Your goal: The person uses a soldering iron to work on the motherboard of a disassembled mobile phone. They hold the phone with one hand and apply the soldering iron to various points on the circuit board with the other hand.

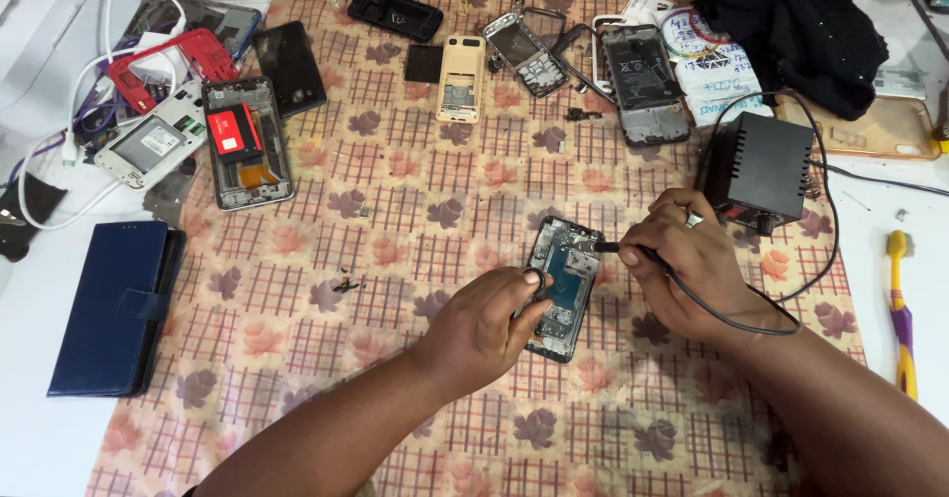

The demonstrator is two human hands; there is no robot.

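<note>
The opened phone (563, 285) lies in the middle of the checked cloth with leaf prints (415, 220), its back cover off and its inner board facing up. We press it down with our left hand (489, 324): the fingers are bent and closed on the left edge of the phone, and the thumb tip lies on the frame near the top. Our right hand (687, 265) is closed around a thin black tool with a cable (623, 249), and its metal tip touches the upper part of the board. The cable runs in a loop to the black power box (761, 171), which stands just beside the right hand. Well apart from our hands, at the far edge of the cloth, we see other phones without covers, among them a cream keypad phone (461, 77) and a phone with a red battery (245, 141). A dark blue wallet case (114, 304) lies at the left, partly off the cloth, and a yellow and purple toothbrush (900, 309) lies at the right on the white table (40, 438). A black cloth bundle (791, 23) is at the top right.
</note>
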